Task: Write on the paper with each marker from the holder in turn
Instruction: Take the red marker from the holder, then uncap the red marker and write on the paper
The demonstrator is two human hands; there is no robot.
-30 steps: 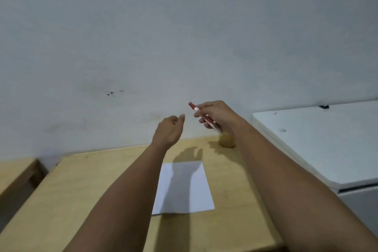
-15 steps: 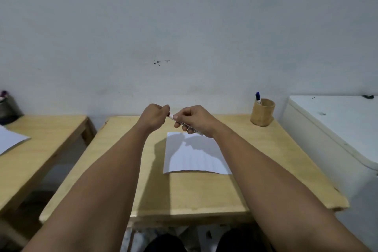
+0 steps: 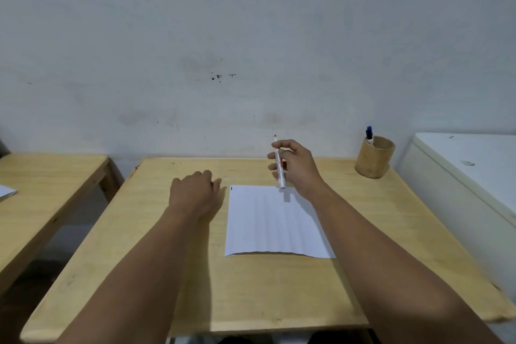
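Marker [image 3: 280,167] stands near-upright, tip up, gripped in right hand [image 3: 297,167] above paper's [image 3: 272,223] far edge; left hand [image 3: 195,194] rests loosely curled on bench [image 3: 251,288] beside it.

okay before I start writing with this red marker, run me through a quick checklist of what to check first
1. Marker held in right hand: ok.
2. Cap off: ok, bare tip shows.
3. Tip aimed at paper: not ok, it points up toward the wall.
4. Paper flat on table with writing room: ok, only a small blue mark at its top left corner.
5. Left hand steadying the paper: not ok, it rests beside the sheet.
6. Cap's whereabouts: cannot tell.
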